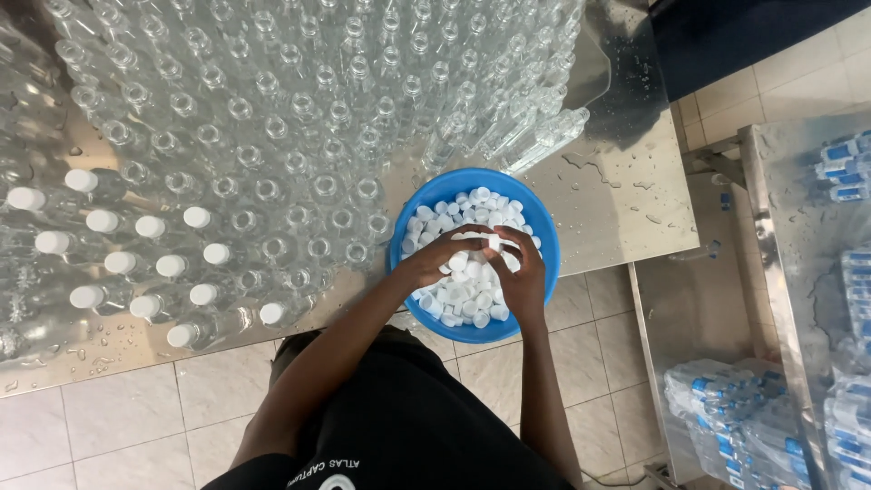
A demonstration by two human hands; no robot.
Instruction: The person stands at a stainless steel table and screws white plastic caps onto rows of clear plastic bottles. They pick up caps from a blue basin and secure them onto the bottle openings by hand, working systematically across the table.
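- You are reaching both hands into the round blue plastic basin of small white plastic screw caps, which is sitting at the near edge of the wet stainless-steel table.
- Your left hand is lying curled over the heap, fingers closing on caps; your right hand is bending in from the other side, fingertips pinching a white cap between the two hands.
- The caps are lying directly under and between your hands, so neither hand is reaching far.
- The clear plastic bottles without caps are standing upright, long axis vertical and mouths up, off to your left hand's side and beyond it; that hand is the nearer one.
- The bottles already topped with white caps are standing further out past your left hand.
- Labelled blue-capped bottles are lying well apart on your right hand's side.
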